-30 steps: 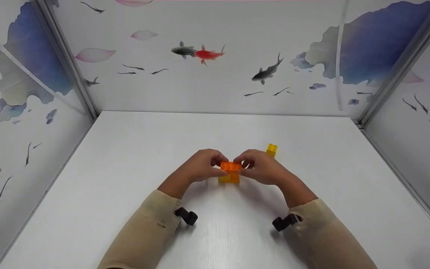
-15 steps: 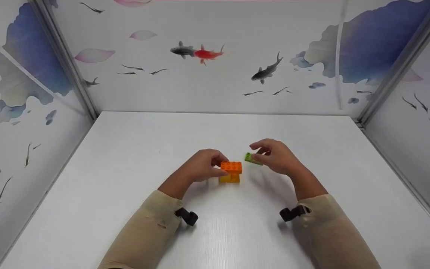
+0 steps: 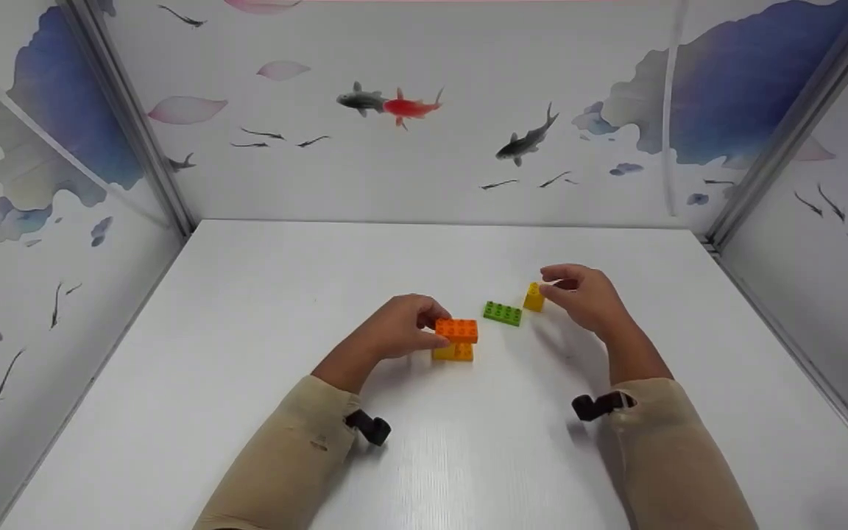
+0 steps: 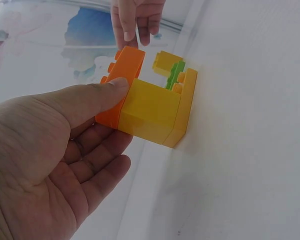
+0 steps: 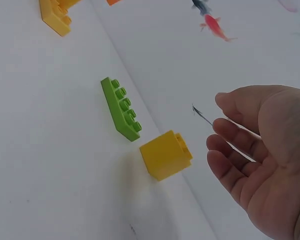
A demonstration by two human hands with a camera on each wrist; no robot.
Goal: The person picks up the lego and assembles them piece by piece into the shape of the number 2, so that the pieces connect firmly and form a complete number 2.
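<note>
My left hand (image 3: 403, 328) pinches the left end of an orange toy building brick (image 3: 461, 330) between thumb and fingers. That brick tops a small stack: beneath it is a yellow block (image 4: 151, 111), and a flat light-orange brick (image 4: 188, 102) forms the base on the table. The orange brick overhangs the base's right side, where bare studs show. My right hand (image 3: 587, 300) hovers just right of a separate yellow brick (image 5: 162, 157). In the right wrist view its fingers are loosely bent, apart from that brick, and hold nothing.
A flat green brick (image 3: 503, 313) lies studs up between the stack and the separate yellow brick. The white table (image 3: 284, 272) is bordered by printed panels (image 3: 431, 169) at the back and both sides.
My right hand has left the stack and moved right and away, past the green brick to the yellow one. The green brick is now uncovered. My left hand stays on the stack.
</note>
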